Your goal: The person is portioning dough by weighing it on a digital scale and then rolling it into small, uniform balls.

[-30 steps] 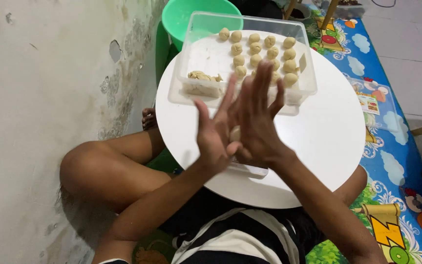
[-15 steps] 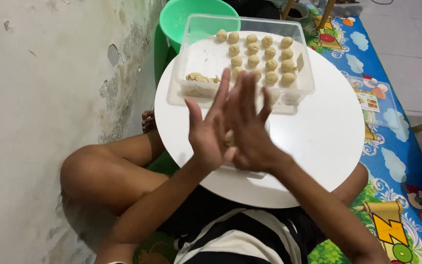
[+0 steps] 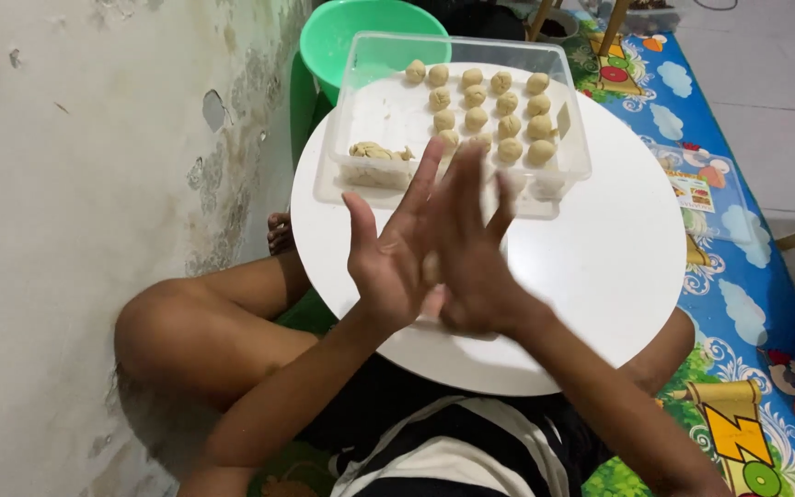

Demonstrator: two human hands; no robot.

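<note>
Rough, stained plaster wall [image 3: 66, 184] ran down the left side of the head view, and a bright patterned mat [image 3: 738, 304] covered the floor on the right. Between them stood a round white table [image 3: 600, 276], with the person's bare knee [image 3: 177, 331] tucked beside it against the wall.

Over the table's near part, the left hand [image 3: 393, 253] and the right hand [image 3: 471, 262] met palm to palm, fingers stretched out straight and a little spread. A small pale piece of dough [image 3: 431, 269] showed just between the palms, pressed there by both flat hands rather than gripped by curled fingers.

Beyond the fingertips, on the far part of the table, sat a clear plastic container [image 3: 361, 101]. Rows of small dough balls [image 3: 489, 106] lay in its right half, and a rough lump of dough [image 3: 377, 150] lay at its near left. A green basin [image 3: 351, 37] stood behind the container.
</note>
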